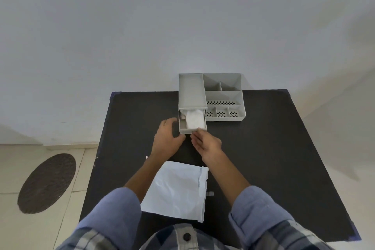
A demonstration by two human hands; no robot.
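Open drawer (187, 130) of a grey organizer (223, 95) on a black surface (274, 148).
The left grip (167, 136) holds the drawer's left side, and the right grip (205, 142) pinches its front edge. A white cloth (193, 119) lies inside. A pale blue bag (178, 191) lies flat nearer the person.

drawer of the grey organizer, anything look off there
The drawer is pulled out, and the crumpled white wad inside rises to the tray above it, so it might snag on closing. Nothing looks spilled or broken.
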